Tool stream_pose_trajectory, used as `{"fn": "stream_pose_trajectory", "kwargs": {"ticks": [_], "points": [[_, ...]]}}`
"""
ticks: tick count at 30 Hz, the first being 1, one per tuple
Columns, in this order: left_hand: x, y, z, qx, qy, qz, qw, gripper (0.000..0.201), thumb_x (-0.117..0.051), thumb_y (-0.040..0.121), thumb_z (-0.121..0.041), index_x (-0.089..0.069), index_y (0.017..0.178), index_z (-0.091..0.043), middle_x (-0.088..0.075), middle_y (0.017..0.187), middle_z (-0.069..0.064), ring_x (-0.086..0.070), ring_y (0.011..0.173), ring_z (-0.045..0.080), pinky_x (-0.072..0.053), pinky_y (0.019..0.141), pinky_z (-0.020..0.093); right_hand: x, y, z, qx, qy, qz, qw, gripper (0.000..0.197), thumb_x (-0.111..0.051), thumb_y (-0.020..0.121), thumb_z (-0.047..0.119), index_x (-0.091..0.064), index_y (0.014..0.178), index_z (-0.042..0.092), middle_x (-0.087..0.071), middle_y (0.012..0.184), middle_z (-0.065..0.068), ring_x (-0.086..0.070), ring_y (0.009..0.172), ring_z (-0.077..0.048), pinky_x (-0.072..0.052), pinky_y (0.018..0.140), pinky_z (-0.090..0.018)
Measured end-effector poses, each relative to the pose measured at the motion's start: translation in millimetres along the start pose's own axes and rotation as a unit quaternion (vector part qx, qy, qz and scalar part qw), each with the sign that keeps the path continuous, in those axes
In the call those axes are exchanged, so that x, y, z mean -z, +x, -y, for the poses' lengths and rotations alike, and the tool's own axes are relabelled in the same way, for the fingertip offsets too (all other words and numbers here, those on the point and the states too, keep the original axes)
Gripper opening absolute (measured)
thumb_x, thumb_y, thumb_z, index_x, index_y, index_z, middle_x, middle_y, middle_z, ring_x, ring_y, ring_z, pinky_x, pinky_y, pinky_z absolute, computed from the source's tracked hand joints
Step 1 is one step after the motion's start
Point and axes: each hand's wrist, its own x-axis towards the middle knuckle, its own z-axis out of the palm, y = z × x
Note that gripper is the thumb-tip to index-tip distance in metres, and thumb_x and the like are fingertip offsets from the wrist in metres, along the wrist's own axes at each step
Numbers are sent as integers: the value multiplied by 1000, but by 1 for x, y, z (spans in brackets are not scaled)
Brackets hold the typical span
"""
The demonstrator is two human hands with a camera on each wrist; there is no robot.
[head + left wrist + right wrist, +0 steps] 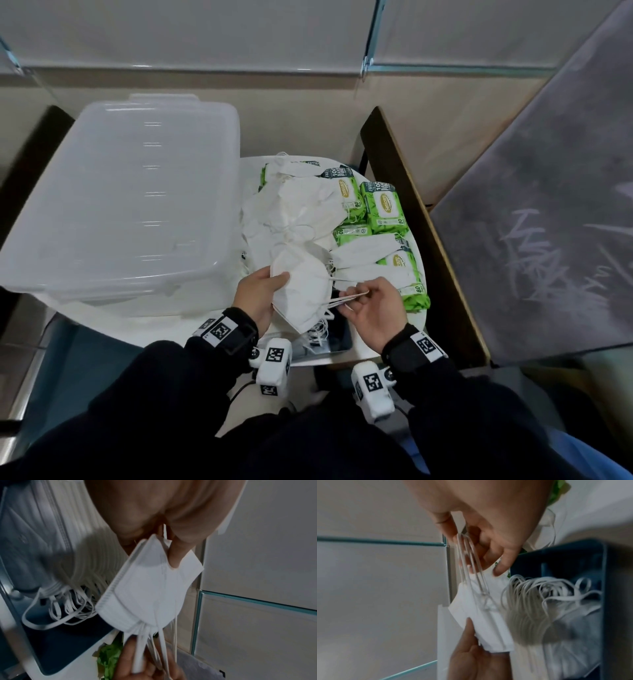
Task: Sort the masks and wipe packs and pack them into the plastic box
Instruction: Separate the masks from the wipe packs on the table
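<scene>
My left hand grips a small stack of folded white masks by one end, above the near edge of the white table. My right hand pinches their ear loops between thumb and fingers. In the left wrist view the mask stack hangs from my fingers, the loops pulled tight. Loose white masks and green wipe packs lie heaped on the table. The clear plastic box stands at the left.
A dark blue tray under my hands holds several stacked masks with loops hanging out. A dark chair frame runs along the table's right side. Grey fabric lies further right.
</scene>
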Motion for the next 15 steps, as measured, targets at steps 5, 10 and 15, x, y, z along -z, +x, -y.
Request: {"fn": "stream_pose_trajectory", "kwargs": {"ticks": [5,10,15], "points": [[-1,-1,-8,26,-38,23,999,31,-59,98,1,-62,128,7,-71,121,23,-69,114,38,-51,104,51,-15,-6,-6,0,-142,36,989,18,-62,94,15,-55,78,14,-24,50,3,-25,47,-15,-27,55,-29],[-2,-11,-20,97,-72,95,988,33,-51,104,-12,-57,132,3,-67,128,26,-65,119,42,-51,99,55,-8,4,-23,53,-245,56,967,30,-71,92,6,-68,122,6,-52,62,4,-30,48,-12,-24,56,-31],[1,-13,-16,71,-31,105,992,35,-53,102,-6,-56,134,6,-66,128,28,-64,120,45,-47,107,60,-8,2,-39,8,-194,99,976,12,-77,87,11,-74,97,7,-63,68,0,-52,57,-12,-41,62,-27]]}}
